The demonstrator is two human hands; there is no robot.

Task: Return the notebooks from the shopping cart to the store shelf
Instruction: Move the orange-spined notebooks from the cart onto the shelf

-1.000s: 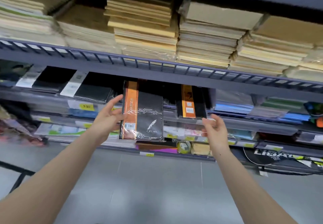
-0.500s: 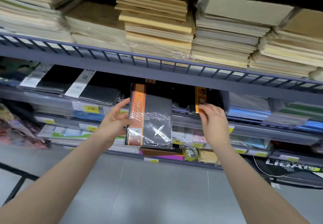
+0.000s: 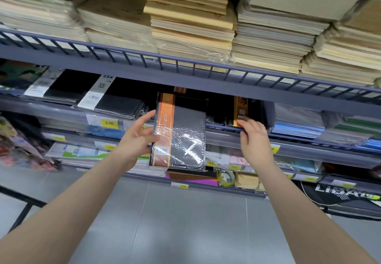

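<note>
A shrink-wrapped black notebook with an orange band (image 3: 181, 134) stands upright at the front of the second shelf (image 3: 216, 134). My left hand (image 3: 138, 138) holds its left edge, thumb and fingers curled against the orange side. A second black-and-orange notebook (image 3: 240, 109) stands further back on the same shelf to the right. My right hand (image 3: 253, 138) rests its fingertips on the lower edge of that notebook at the shelf rail. The shopping cart is out of sight.
Tall stacks of cream notebooks (image 3: 191, 18) fill the upper shelf behind a wire rail (image 3: 185, 62). Black notebooks with white labels (image 3: 111, 101) lie left of mine. Blue pads (image 3: 299, 123) lie to the right. Lower shelves hold mixed stationery. Grey tiled floor (image 3: 185, 222) is below.
My right hand rose from below the shelf to the second notebook's lower edge. My left hand kept hold of the first notebook, which moved slightly closer into the shelf.
</note>
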